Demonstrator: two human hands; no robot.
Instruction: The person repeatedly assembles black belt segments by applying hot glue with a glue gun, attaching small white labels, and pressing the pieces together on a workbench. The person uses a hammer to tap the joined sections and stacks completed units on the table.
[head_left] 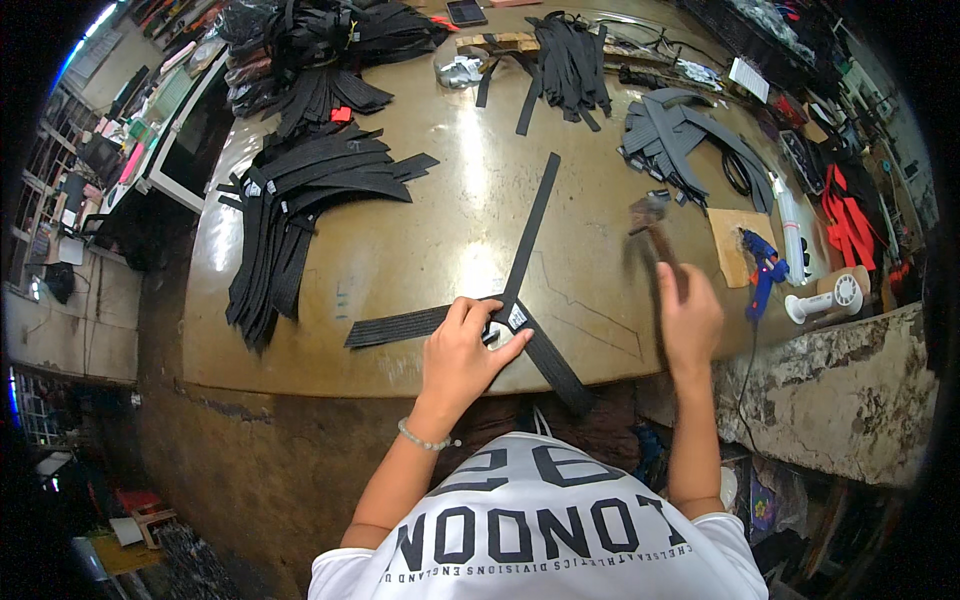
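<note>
Near the table's front edge my left hand [468,345] presses its thumb and fingers onto the joint of a black webbing strap [532,230]. Three arms spread from that joint: one to the left, one away from me, one toward the front edge. A small white label [517,317] lies on it. Beside my thumb a small shiny metal piece shows in part; its kind is hidden. To the right, my right hand [690,320] is wrapped round the wooden handle of a hammer [652,230], raised over the table and blurred by motion.
Bundles of black straps [300,190] lie at the left, more straps [572,65] at the back, grey straps [665,140] at the right. A blue glue gun [765,272] rests by a cardboard piece [728,240], near a white fan [825,298]. Red straps [848,220] lie beyond.
</note>
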